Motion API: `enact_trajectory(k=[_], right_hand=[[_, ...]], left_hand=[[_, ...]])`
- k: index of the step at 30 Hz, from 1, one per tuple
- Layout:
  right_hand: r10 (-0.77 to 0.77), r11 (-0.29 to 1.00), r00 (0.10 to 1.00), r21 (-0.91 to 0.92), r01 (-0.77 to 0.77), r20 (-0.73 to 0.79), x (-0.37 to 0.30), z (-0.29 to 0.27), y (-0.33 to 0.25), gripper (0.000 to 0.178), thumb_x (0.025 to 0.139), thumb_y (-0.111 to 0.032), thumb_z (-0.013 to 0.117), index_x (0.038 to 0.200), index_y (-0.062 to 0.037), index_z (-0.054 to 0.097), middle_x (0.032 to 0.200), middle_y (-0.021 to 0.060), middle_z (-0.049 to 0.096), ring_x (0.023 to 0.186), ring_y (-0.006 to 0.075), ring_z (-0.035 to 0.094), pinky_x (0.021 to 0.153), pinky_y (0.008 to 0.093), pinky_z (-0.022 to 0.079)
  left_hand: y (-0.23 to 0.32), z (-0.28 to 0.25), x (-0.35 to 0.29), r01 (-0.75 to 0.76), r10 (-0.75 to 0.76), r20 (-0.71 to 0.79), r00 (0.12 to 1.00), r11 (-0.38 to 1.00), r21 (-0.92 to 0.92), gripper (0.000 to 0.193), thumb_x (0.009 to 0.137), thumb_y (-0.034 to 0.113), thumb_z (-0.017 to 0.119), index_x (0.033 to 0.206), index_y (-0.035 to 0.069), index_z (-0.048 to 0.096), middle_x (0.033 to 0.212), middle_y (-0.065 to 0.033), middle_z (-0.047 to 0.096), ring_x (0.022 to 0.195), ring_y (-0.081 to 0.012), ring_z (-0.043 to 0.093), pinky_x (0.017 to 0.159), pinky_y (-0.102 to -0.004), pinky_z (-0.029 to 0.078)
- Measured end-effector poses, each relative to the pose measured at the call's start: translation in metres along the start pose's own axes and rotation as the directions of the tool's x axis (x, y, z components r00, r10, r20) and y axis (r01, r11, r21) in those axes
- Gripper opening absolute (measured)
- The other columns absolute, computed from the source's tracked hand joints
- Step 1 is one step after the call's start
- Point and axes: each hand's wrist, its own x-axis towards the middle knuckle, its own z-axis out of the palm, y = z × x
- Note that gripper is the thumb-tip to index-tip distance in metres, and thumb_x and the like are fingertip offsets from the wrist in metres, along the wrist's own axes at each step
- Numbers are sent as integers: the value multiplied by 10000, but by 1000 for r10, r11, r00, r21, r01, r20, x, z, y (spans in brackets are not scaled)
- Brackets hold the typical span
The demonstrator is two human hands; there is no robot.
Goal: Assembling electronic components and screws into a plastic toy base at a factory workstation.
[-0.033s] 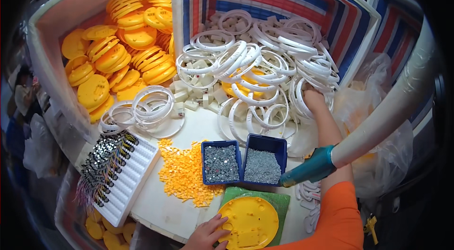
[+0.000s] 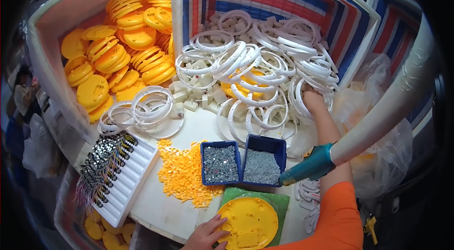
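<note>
At the lower edge, a round yellow plastic shell (image 2: 250, 221), its moulded inner side up, lies on a green pad (image 2: 279, 202). My left hand (image 2: 208, 233) rests at its left rim, fingers apart and touching the edge. Stretched far to the right, my right hand (image 2: 314, 101) reaches into the heap of white plastic rings (image 2: 265, 80). Its fingers are hidden among the rings, so a grip cannot be made out. Between my hands stand two blue bins, one with shiny small metal parts (image 2: 221, 164), the other with grey screws (image 2: 261, 166).
A teal-tipped hanging tool on a pale tube (image 2: 309, 165) crosses over my right forearm. Small orange pieces (image 2: 187, 174) lie left of the bins, beside a white ribbed tray (image 2: 130, 174) with wired parts. Stacked yellow shells (image 2: 109, 56) fill the far-left bin; clear plastic bags (image 2: 378, 155) hang right.
</note>
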Motion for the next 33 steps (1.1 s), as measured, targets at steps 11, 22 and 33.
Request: enact_trajectory(k=[11,22,33], right_hand=[[-226,941,969,235,243,-96,-72,-69,16,316,997,-247,569,961,17,738,1342,193,635,1097,403,654,1024,489,467],[-192,967,976,189,171,103,-136,-89,27,432,880,-362,717,1191,-62,702,1154,194,719,1039,380,693,916,477,543],[-102,952,867,302,-58,487,-118,-140,17,329,869,-302,684,988,-8,772,974,172,761,942,279,725,870,424,557]], left_hand=[[2,6,-5,17,-17,2,1000,1000,0,218,830,145,701,1015,31,697,1365,-285,592,1279,-517,562,1010,-526,502],[3,-3,1,39,-38,117,992,999,-6,235,807,160,745,1027,77,731,1410,-227,573,1403,-497,461,1087,-523,453],[6,0,-3,61,-60,103,993,998,-8,220,811,156,742,1016,77,735,1407,-213,579,1408,-494,454,1102,-525,440]])
